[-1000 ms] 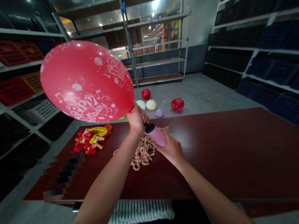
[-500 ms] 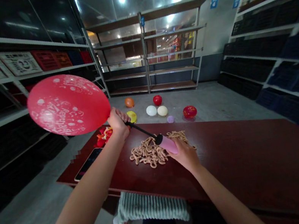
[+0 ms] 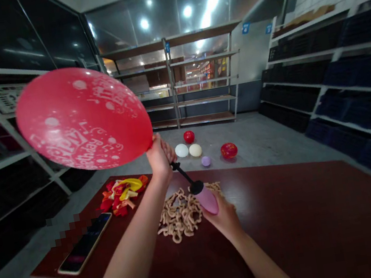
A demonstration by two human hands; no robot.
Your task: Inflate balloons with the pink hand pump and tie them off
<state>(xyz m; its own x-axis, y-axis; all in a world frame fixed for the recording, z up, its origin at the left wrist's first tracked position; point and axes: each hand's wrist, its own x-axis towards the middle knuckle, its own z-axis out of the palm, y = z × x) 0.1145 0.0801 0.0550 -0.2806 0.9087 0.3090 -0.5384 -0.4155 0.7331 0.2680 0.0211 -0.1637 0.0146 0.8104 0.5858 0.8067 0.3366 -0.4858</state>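
A large inflated red balloon (image 3: 85, 123) with white birthday print fills the upper left. My left hand (image 3: 161, 160) is closed around its neck, where the black end of a hand pump meets it; the fingers hide the join. My right hand (image 3: 224, 218) grips the pump's pink body (image 3: 206, 200), low over the table. Between the hands, the black shaft (image 3: 185, 175) slants down to the right. Under the pump, a heap of tan curled pieces (image 3: 179, 216) lies on the table, partly hidden by my right hand.
On the dark red table (image 3: 292, 216), uninflated balloons (image 3: 126, 190) lie in a pile at left, near a phone (image 3: 85, 245). Several inflated balloons, including a red one (image 3: 228, 150), rest on the floor beyond. Shelves (image 3: 172, 84) stand at the back and both sides.
The balloon looks larger, and less of the black shaft shows between my hands. My view has shifted, bringing the table nearer. Both hands keep their hold.
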